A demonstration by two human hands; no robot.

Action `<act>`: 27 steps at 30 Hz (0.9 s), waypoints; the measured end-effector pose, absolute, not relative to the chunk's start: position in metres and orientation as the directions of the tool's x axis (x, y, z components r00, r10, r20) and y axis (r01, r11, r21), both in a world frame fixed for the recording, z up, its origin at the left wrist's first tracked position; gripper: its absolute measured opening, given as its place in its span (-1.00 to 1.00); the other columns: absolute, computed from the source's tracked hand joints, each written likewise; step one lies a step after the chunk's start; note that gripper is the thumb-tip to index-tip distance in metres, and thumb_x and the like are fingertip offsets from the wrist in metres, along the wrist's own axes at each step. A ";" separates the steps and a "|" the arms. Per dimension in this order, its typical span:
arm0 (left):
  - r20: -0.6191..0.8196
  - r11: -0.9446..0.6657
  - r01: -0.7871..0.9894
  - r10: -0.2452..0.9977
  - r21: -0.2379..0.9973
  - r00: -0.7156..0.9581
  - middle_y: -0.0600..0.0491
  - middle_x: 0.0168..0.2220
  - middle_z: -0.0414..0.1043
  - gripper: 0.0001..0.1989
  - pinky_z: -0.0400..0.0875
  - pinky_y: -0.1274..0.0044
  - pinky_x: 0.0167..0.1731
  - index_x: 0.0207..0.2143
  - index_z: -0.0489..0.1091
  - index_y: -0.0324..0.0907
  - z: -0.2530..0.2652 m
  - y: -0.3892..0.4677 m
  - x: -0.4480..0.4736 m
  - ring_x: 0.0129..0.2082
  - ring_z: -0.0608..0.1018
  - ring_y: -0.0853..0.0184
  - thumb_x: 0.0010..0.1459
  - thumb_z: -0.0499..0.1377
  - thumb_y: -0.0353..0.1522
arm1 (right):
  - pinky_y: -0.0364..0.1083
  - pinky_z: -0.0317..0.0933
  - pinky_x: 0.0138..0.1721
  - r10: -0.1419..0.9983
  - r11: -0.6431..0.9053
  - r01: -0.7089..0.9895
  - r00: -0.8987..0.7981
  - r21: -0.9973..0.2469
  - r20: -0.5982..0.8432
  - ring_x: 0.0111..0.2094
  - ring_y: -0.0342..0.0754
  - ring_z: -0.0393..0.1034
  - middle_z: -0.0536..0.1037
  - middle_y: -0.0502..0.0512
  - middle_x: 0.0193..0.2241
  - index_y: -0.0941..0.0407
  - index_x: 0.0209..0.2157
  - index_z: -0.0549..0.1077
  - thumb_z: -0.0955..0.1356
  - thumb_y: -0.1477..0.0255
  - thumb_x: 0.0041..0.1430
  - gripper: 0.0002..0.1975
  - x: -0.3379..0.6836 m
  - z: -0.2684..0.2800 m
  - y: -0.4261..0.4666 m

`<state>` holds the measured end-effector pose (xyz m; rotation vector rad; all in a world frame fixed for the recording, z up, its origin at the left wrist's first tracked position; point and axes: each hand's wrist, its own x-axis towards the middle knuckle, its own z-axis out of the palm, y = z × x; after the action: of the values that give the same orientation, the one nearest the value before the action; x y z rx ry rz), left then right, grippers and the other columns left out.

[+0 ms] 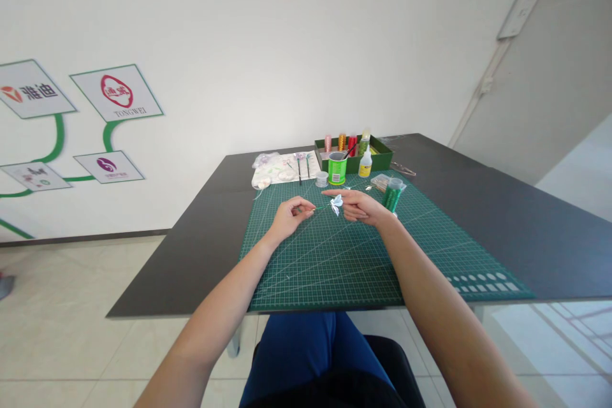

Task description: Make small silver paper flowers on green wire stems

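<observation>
My left hand (292,213) pinches the thin green stem (322,207) of a small artificial flower, held just above the green cutting mat (325,261). The flower's pale blue-white petals (336,204) are at the fingers of my right hand (361,206). On that hand the index finger points left past the petals, while the other fingers are curled in. What those curled fingers hold, if anything, is hidden. Just right of my right hand stands a spool of green thread (393,195), beside a clear box (381,182).
Behind my hands are a bright green tin (337,169), a glue bottle (365,164) and a small clear tub (322,179). A dark green box (382,159) holds several thread spools. Finished flower stems (299,169) lie on a white sheet (272,170). Scissors (403,169) lie at right.
</observation>
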<state>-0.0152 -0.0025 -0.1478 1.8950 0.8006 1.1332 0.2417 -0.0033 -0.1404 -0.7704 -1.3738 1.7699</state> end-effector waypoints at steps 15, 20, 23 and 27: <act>0.381 -0.430 0.056 0.847 0.901 0.372 0.03 -0.38 0.46 -0.74 0.24 0.60 -0.45 -0.20 0.59 -0.22 -0.147 -0.002 -0.016 -0.42 0.44 0.41 0.07 0.37 -0.28 | -0.22 -0.03 -0.66 0.829 -0.123 -0.147 -0.559 -0.981 -0.020 -0.80 -0.26 -0.30 0.06 -0.31 -0.88 0.24 0.12 0.40 0.37 0.38 0.24 -0.56 0.239 -0.139 -0.003; 0.420 -0.485 0.095 0.827 0.869 0.375 0.02 -0.36 0.43 -0.76 0.23 0.59 -0.46 -0.20 0.63 -0.19 -0.146 -0.003 -0.016 -0.43 0.40 0.42 0.10 0.35 -0.26 | -0.20 -0.03 -0.65 0.833 -0.116 -0.139 -0.553 -0.983 -0.021 -0.81 -0.27 -0.28 0.06 -0.32 -0.88 0.19 -0.07 0.43 0.38 0.37 0.23 -0.73 0.239 -0.141 -0.003; 0.418 -0.482 0.088 0.825 0.872 0.380 0.03 -0.36 0.40 -0.76 0.22 0.59 -0.48 -0.21 0.64 -0.19 -0.146 -0.003 -0.016 -0.44 0.38 0.43 0.11 0.35 -0.26 | -0.20 -0.03 -0.65 0.831 -0.111 -0.126 -0.556 -0.986 -0.022 -0.81 -0.27 -0.26 0.07 -0.32 -0.88 0.19 -0.07 0.42 0.40 0.35 0.21 -0.71 0.237 -0.141 -0.003; 0.412 -0.476 0.076 0.822 0.876 0.394 0.03 -0.36 0.37 -0.75 0.23 0.60 -0.48 -0.18 0.64 -0.17 -0.146 -0.003 -0.016 -0.41 0.39 0.42 0.12 0.33 -0.25 | -0.20 -0.03 -0.65 0.829 -0.113 -0.096 -0.557 -0.989 -0.041 -0.81 -0.27 -0.26 0.07 -0.33 -0.88 0.23 0.01 0.41 0.41 0.32 0.21 -0.61 0.235 -0.138 -0.005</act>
<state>-0.0160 -0.0027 -0.1459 1.8340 0.7766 1.1495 0.2354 -0.0053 -0.1380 -0.8355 -1.4821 1.7494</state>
